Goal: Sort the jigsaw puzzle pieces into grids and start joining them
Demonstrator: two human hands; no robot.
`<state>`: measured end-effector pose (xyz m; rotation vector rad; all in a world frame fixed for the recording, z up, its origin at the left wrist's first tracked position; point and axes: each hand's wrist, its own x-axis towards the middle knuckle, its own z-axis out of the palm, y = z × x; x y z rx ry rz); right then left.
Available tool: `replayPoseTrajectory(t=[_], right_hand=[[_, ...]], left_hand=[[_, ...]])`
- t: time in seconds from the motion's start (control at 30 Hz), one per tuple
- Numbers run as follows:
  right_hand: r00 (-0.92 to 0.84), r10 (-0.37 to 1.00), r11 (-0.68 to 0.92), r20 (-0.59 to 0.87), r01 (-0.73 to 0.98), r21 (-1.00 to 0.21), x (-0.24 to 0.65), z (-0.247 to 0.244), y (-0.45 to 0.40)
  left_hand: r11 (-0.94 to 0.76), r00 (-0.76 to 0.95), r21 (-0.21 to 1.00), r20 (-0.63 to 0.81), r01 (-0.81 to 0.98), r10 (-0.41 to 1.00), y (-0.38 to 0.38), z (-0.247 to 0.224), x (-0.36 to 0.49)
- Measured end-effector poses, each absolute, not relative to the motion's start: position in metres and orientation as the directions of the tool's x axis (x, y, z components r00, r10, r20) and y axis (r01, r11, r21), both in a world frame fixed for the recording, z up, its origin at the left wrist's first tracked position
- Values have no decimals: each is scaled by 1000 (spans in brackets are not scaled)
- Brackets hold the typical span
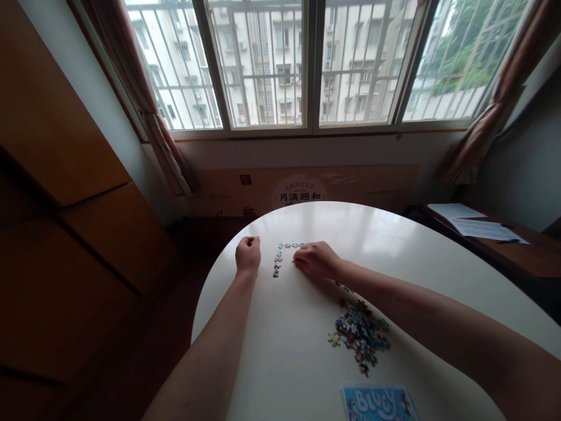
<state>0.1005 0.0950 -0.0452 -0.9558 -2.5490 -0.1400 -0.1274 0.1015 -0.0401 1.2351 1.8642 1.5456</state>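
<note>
Two hands: left hand (pixel 248 255) at seven o'clock in the view, right hand (pixel 318 259) near five. One worktop (pixel 280 351). One angled row of puzzle pieces (pixel 278 257) at six; one pile of pieces (pixel 362 332), too heaped to count, and one blue "Bluey" item (pixel 379 403) at five. Two curtains (pixel 165 146), at ten and two; two paper sheets (pixel 486 229) at three.

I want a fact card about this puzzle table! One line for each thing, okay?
Table: white, with a curved edge
Laid-out pieces: a row and a column meeting at a corner
Left hand: curled, left of the column; its inside is hidden
Right hand: fingertips down by the row; grip unclear
Loose pieces: a messy heap, nearer the camera
Blue picture: reads "BLUEY", cut off below
Window: behind the table, with bars outside
</note>
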Motion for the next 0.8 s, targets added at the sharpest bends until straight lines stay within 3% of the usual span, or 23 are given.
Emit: replayPoseTrajectory(t=[0.37,0.8], right_hand=[[-774,536,825,338,565,-13,109,-36,102],[-758,551,810,348,587,-5,95,-37,115]], left_hand=[[6,-523,940,185,342,832,103,-46,-126],[3,-506,929,198,370,840,103,-48,-126]])
